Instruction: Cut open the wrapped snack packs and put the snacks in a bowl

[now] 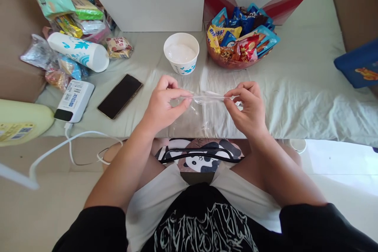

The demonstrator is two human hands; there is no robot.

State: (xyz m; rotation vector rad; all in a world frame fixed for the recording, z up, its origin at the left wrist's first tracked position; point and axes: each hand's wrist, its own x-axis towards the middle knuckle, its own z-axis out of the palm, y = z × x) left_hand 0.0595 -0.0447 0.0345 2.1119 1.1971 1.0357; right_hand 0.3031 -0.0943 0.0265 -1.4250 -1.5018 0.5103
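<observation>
A clear plastic bag (206, 104) is held taut above the cloth-covered table (295, 98) — its top edge pinched at one end by the left hand (163, 104), at the other by the right hand (246, 108), fingers closed on the film. Just beyond, a white paper cup (181, 53) is seen, beside a snack basket (240, 39) — a phone (119, 95) lies to the left.
</observation>
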